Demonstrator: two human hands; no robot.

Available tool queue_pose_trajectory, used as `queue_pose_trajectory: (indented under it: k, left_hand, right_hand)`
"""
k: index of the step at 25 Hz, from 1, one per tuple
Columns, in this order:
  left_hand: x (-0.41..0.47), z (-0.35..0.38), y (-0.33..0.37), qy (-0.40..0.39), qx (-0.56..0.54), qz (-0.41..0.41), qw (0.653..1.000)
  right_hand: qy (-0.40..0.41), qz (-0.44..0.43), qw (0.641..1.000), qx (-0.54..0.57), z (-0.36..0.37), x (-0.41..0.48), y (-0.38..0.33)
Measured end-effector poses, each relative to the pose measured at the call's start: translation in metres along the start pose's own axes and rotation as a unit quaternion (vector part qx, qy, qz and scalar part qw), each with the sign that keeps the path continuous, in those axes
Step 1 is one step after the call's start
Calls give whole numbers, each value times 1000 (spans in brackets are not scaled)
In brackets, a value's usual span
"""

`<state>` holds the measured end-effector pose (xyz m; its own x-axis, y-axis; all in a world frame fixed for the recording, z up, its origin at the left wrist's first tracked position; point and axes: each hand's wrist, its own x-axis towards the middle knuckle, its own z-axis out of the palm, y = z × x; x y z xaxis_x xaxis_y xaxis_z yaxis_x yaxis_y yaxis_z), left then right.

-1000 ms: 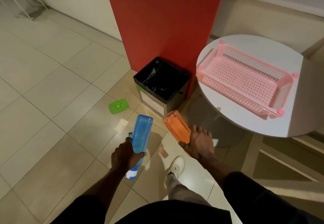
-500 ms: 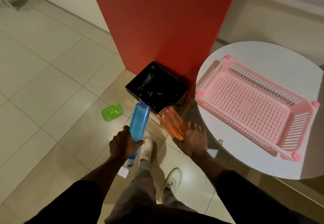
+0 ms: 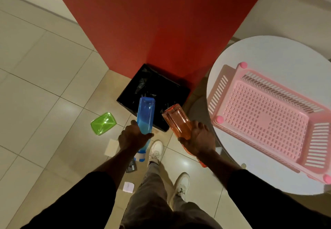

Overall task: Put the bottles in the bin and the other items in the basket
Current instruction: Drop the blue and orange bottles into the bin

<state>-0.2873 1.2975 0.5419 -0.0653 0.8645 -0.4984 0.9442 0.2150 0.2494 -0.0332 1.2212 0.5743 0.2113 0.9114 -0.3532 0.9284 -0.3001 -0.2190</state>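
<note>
- Bottles first: we hold the blue bottle [image 3: 145,116] in our left hand [image 3: 131,137] and the orange bottle [image 3: 178,123] in our right hand [image 3: 198,140], fingers wrapped round each, bases pointing at the black-lined bin [image 3: 143,85].
- Neither has been let go yet; the bin looks to hold only its liner.
- Left on the floor: a green tray [image 3: 103,123], some paper scraps [image 3: 112,147] and a small dark item [image 3: 131,166].
- We see nothing in the pink basket [image 3: 223,82] on the round table [image 3: 268,53], so most of the sorting remains.
</note>
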Motion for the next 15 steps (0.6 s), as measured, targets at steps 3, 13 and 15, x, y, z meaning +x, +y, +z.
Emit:
queue_pose_trajectory:
  k: [3,13,15]
  left_hand:
    - [44,-13,3,-4,-10,-17,1000]
    - [158,-28,23,-44,-58,-66,995]
    - [171,-25,27,-53,-68,-69,994]
  right_hand:
    - [3,18,1000,20,-3,49,-28]
    - [2,77,996,37,12,192,-96]
    - [-8,93,995,36,14,211,-97]
